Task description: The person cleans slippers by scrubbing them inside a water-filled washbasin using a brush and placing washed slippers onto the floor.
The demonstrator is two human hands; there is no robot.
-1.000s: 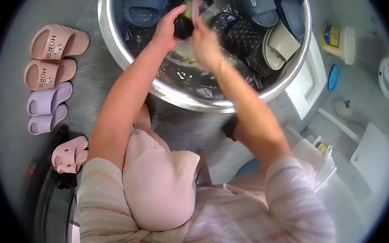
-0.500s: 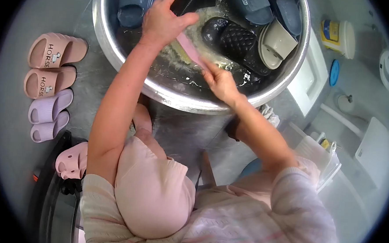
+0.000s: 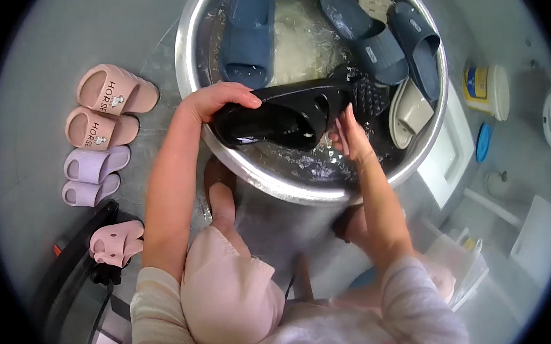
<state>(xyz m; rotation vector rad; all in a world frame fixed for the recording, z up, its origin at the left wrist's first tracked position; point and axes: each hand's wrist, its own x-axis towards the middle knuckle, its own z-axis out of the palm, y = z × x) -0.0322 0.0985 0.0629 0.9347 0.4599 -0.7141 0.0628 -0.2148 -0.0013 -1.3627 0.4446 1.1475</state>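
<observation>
My left hand (image 3: pixel 220 100) is closed on the heel end of a wet black slipper (image 3: pixel 278 113), lifted sideways over the near part of a metal basin (image 3: pixel 250 171). At the slipper's toe end my right hand (image 3: pixel 354 137) grips the pink handle of a brush (image 3: pixel 342 130), seen nearly edge-on; its bristles are hidden. Behind the slipper a blue slipper (image 3: pixel 248 40) floats in cloudy water. A second black slipper (image 3: pixel 370 96), partly covered, and a beige slipper (image 3: pixel 409 113) lie to the right, below two more blue slippers (image 3: pixel 381 53).
Pink slides (image 3: pixel 108 95) and lilac slides (image 3: pixel 95 162) stand in a column on the floor at left. Pink slippers (image 3: pixel 117 241) rest by a black frame at lower left. Right of the basin are a white floor pan (image 3: pixel 447 162), a bucket (image 3: pixel 494 93) and a blue lid (image 3: pixel 483 142).
The black slipper has come up out of the water and turned in my left hand. My right hand has moved right and slightly down with the brush. The view has shifted.
</observation>
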